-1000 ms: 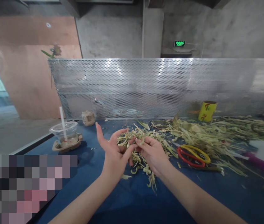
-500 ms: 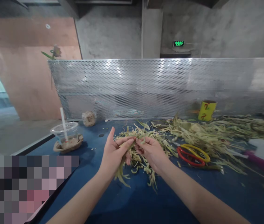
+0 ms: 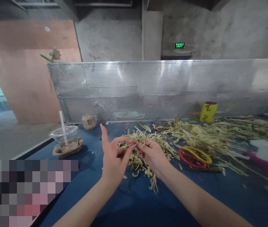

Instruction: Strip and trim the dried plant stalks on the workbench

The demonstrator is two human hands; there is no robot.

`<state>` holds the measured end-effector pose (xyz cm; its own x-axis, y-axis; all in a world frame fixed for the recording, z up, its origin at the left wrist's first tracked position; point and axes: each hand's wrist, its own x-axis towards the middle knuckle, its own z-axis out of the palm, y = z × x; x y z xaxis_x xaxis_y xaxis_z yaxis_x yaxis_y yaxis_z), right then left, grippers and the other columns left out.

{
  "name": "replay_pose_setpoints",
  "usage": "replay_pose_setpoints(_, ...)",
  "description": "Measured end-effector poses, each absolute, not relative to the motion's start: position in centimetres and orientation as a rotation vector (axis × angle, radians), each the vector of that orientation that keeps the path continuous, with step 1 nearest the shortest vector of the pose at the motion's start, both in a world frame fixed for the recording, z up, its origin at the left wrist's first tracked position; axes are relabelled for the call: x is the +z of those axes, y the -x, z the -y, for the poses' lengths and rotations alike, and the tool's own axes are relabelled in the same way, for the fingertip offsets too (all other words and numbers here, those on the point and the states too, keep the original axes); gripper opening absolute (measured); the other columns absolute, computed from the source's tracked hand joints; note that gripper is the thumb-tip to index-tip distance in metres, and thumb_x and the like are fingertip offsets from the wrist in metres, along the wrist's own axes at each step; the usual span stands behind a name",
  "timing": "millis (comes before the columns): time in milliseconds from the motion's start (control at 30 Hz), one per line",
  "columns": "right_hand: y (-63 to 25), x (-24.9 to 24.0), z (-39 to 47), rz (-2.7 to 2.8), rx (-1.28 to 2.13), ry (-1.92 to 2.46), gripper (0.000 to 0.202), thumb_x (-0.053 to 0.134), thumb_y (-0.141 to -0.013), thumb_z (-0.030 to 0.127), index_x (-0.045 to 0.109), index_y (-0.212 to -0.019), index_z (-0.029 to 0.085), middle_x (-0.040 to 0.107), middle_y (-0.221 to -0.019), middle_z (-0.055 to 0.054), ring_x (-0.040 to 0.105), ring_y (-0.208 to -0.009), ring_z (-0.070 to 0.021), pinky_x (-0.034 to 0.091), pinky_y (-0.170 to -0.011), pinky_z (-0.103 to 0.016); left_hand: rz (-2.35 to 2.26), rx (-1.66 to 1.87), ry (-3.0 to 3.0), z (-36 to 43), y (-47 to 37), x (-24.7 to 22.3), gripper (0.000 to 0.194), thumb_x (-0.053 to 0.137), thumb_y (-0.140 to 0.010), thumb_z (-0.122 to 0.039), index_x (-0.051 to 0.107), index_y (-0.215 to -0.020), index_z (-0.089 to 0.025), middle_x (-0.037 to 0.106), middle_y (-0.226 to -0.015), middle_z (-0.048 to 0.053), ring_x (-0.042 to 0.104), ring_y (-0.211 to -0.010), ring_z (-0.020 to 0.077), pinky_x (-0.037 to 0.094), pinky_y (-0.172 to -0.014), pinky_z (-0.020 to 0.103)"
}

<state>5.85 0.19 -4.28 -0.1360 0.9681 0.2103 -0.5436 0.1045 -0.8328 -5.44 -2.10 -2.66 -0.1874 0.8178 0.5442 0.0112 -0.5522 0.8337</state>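
My left hand [image 3: 116, 154] is over the blue table, one finger sticking up and the other fingertips pinched toward my right hand. My right hand [image 3: 153, 155] is closed, its fingertips pinching a small green plant piece [image 3: 143, 143]. The fingertips of both hands meet, so what the left ones grip is hidden. Below and behind them lies a heap of short, pale green plant scraps [image 3: 157, 138]. To the right of my right hand rest scissors [image 3: 193, 157] with one red and one yellow handle loop.
Long dry stalks and leaves [image 3: 200, 132] spread across the right side, beside a yellow roll [image 3: 208, 112]. A purple-and-white object [image 3: 266, 162] lies at far right. A plastic cup with a straw [image 3: 64, 137] stands in a cardboard holder [image 3: 77, 148] on the left. A perforated metal panel [image 3: 124, 85] closes the back.
The long green strip that hung below my left hand is no longer seen there. My left hand has turned and shifted slightly left, its raised finger higher. My right hand stays nearly still.
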Motion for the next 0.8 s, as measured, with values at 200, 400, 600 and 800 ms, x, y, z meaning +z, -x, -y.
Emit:
replay_pose_setpoints(200,-5.9,-4.5,-0.5,1.078,1.324,0.563,0.023,0.072,-0.057,0.034,0.061,-0.068,0.017,0.044,-0.046,0.007,0.033,-0.043,-0.0063,0.022,-0.046,-0.023,-1.023,1.677,-1.528,2.2,5.7,-2.1,0.100,0.061,-0.071,-0.016,-0.016,-0.134,-0.029,0.060,-0.071,-0.002,0.039,-0.027,0.0035,0.035,-0.027,0.017)
replay_pose_setpoints(400,-6.1,-4.4,-0.5,1.114,1.381,0.546,0.020,0.072,-0.058,0.034,0.063,-0.068,0.018,0.048,-0.050,0.005,0.035,-0.046,-0.0060,0.024,-0.046,-0.022,-0.904,1.559,-1.463,1.3,6.2,-2.6,0.087,0.053,-0.079,-0.022,-0.014,-0.134,-0.032,0.062,-0.076,-0.001,0.037,-0.024,0.0012,0.032,-0.025,0.015)
replay_pose_setpoints(600,-6.2,-4.2,-0.5,1.126,1.454,0.515,0.021,0.071,-0.059,0.032,0.065,-0.072,0.017,0.049,-0.051,0.004,0.034,-0.045,-0.0050,0.023,-0.044,-0.021,-1.002,1.456,-1.170,1.2,6.1,-2.0,0.078,0.050,-0.080,-0.013,-0.004,-0.137,-0.012,0.060,-0.059,-0.002,0.029,-0.022,-0.0016,0.022,-0.025,0.010)
replay_pose_setpoints(800,-6.2,-4.5,-0.8,1.160,1.451,0.535,0.021,0.071,-0.059,0.034,0.061,-0.070,0.018,0.046,-0.045,0.006,0.034,-0.042,-0.0054,0.022,-0.043,-0.021,-0.903,1.456,-1.124,1.2,6.3,-2.0,0.090,0.058,-0.073,-0.009,-0.004,-0.137,-0.017,0.066,-0.088,0.010,0.033,-0.024,-0.0021,0.026,-0.025,0.012)
